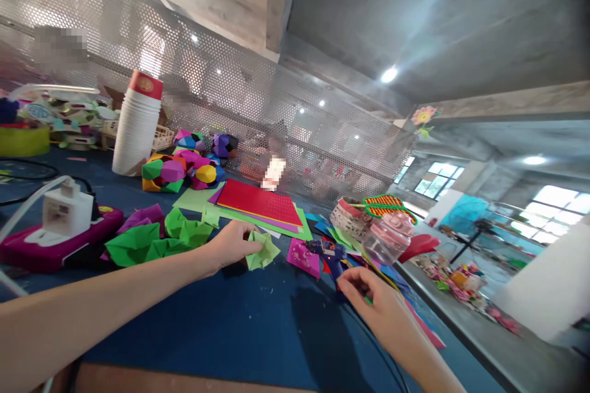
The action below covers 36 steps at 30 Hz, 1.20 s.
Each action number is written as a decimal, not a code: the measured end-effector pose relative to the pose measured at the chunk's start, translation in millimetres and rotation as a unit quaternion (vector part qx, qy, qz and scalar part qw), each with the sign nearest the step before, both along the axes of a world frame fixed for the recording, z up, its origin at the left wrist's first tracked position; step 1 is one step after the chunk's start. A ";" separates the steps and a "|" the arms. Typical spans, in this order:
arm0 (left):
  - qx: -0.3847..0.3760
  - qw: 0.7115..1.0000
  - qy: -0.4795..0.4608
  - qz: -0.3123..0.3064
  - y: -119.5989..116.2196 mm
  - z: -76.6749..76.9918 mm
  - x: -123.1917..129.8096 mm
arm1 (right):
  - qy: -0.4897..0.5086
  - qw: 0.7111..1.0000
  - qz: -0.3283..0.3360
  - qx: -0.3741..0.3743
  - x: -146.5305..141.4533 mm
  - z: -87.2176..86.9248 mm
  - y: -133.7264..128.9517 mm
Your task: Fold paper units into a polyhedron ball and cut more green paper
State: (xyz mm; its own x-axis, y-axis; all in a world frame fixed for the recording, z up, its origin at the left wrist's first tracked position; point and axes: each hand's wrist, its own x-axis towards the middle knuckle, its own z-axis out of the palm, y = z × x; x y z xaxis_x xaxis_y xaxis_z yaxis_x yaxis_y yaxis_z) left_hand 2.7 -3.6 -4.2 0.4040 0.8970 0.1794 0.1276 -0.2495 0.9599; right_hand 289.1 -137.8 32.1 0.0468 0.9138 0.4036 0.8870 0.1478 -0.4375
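My left hand pinches a light green folded paper piece just above the blue table. Behind it lie dark green folded paper pieces and a purple one. My right hand has its thumb and fingers closed at the lower handle of a blue hot glue gun. The glue gun's nozzle points left, over a magenta paper square. Part of its handle is hidden by my fingers, and a dark cord runs below my right hand.
Coloured paper sheets lie in a stack ahead. A paper cup stack and paper balls stand left of it. A magenta power strip with a white plug sits at left. A clear jar and woven basket stand at right.
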 end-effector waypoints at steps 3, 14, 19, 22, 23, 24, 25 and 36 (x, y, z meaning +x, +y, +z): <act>-0.003 1.000 -0.007 -0.004 2.2 -2.8 1.2 | -0.010 0.998 -0.065 -0.002 23.7 -6.2 12.2; -0.018 1.000 -0.021 0.010 3.0 5.1 -5.6 | 0.062 0.996 0.037 -0.061 -3.0 3.4 81.5; -0.041 0.998 -0.040 0.013 4.1 7.7 -4.8 | 0.055 0.990 0.121 0.047 -44.4 18.3 84.6; -0.045 0.998 -0.051 0.014 6.5 8.0 -5.9 | 0.014 0.981 0.169 0.088 -62.5 15.4 76.9; -0.043 0.998 -0.053 0.015 7.3 7.7 -6.5 | -0.011 0.978 0.182 0.106 -65.1 12.3 74.0; -0.040 0.998 -0.053 0.014 8.1 7.1 -7.0 | -0.035 0.973 0.192 0.122 -66.1 8.9 71.2; -0.036 0.998 -0.053 0.013 8.9 6.2 -7.4 | -0.058 0.969 0.199 0.135 -65.9 5.4 68.7; 0.008 0.999 -0.036 0.005 13.6 -0.3 -9.1 | -0.121 0.954 0.217 0.169 -59.9 -7.7 62.2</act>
